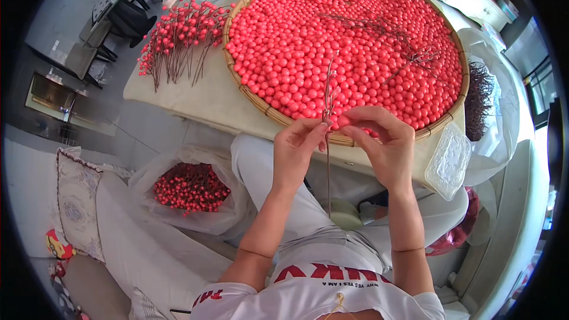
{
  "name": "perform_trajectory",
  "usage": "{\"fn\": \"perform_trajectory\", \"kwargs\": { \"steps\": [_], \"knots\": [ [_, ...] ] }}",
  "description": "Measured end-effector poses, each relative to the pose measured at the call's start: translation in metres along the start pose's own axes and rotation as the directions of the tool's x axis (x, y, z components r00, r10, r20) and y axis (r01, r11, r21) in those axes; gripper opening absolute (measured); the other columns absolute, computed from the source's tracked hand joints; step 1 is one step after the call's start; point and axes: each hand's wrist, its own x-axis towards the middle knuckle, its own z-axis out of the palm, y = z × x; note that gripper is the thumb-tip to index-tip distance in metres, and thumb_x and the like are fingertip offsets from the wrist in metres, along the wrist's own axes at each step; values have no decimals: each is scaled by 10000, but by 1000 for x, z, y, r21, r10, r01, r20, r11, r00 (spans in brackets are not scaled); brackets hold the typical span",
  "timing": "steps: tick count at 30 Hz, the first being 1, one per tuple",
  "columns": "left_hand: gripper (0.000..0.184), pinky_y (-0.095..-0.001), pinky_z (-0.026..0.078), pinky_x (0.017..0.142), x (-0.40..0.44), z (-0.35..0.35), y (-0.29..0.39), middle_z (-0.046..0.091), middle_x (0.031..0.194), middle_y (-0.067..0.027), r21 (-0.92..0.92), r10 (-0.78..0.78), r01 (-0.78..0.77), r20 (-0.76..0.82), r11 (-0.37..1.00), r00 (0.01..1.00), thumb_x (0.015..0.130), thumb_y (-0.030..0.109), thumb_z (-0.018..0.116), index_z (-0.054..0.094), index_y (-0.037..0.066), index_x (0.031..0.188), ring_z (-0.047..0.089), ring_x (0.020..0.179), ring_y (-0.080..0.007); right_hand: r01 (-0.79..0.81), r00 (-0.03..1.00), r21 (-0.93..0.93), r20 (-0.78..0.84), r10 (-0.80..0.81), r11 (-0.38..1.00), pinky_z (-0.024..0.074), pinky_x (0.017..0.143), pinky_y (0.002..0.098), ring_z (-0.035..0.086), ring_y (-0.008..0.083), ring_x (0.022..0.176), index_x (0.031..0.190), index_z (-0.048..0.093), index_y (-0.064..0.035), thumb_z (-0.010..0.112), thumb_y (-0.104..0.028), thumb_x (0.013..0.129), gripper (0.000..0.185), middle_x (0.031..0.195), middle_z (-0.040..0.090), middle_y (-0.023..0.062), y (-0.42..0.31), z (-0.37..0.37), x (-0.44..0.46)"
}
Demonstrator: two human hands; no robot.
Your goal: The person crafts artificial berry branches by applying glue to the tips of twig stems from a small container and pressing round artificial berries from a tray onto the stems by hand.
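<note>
My left hand [296,148] pinches a thin brown artificial twig [329,181], upright over the front rim of a round woven tray [256,99]. Short side shoots fan out near the twig's top. Close beside it, my right hand [388,142] has thumb and forefinger closed on a red artificial berry [344,121], right at the twig; whether the berry sits on a shoot cannot be made out. Loose red berries [355,41] fill the tray, and several bare brown twigs [409,50] lie on top of them.
Berried branches [184,32] lie on the table [172,98] left of the tray. A plastic bag of berried branches [192,186] stands lower left, by a sofa [130,225]. At right are a bag of bare twigs [477,101] and a clear plastic tray [448,163] at the table's corner.
</note>
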Motion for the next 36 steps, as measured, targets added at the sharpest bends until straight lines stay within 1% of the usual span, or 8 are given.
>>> {"fn": "perform_trajectory", "kwargs": {
  "steps": [2,6,12,17,21,26,32,36],
  "knots": [
    [121,-185,429,587,-2,3,0,627,807,-66,39,33,-33,2,999,999,847,33,597,633,-39,937,519,644,-93,24,998,-56,60,-21,998,422,622,207,524,115,690,879,682,-18,711,5,716,167,793,639,43,1,-2,2],
    [104,-207,436,558,-7,8,1,630,810,-84,217,76,-76,6,973,997,845,4,582,627,-32,932,521,629,-110,213,973,-271,148,-178,939,408,637,198,497,107,684,916,688,-26,713,-6,729,190,824,639,53,6,-7,5],
    [111,-182,435,537,-8,10,1,620,755,-63,189,83,-78,-17,979,996,834,-7,601,632,-41,936,515,606,-92,68,994,-108,93,-58,992,405,657,206,481,103,683,919,690,-20,716,-15,733,188,826,639,43,7,-6,2],
    [106,-186,440,537,-7,11,5,626,772,-66,127,76,-69,-52,990,996,833,-14,598,631,-42,930,516,609,-91,-96,993,117,72,88,988,408,674,216,502,102,718,929,682,-10,709,-15,741,190,837,642,35,9,-13,-6],
    [105,-188,446,547,-9,21,9,633,809,-69,189,134,-122,-53,974,990,838,-6,602,622,-44,934,517,622,-88,6,997,-11,80,-6,1000,408,687,211,525,103,760,950,673,-4,698,1,743,208,865,644,37,10,-18,-13],
    [103,-189,450,556,-10,22,6,636,857,-73,230,186,-184,11,956,982,847,9,603,614,-38,939,520,640,-85,86,990,-65,117,-78,994,416,706,211,547,112,780,970,668,-13,679,22,747,226,883,645,43,13,-21,-16],
    [99,-188,451,562,-12,28,8,632,881,-71,229,175,-178,33,957,984,850,17,607,610,-29,938,521,652,-83,100,988,-10,122,-98,995,432,719,224,559,123,778,959,671,-14,663,48,740,227,887,646,43,11,-21,-20],
    [84,-188,454,561,-15,32,7,621,862,-64,256,207,-207,29,944,978,848,10,604,608,-28,923,521,646,-82,172,979,-80,124,-162,982,453,714,235,574,137,779,952,672,-7,657,79,722,245,901,644,58,9,-21,-23]
  ]
}}
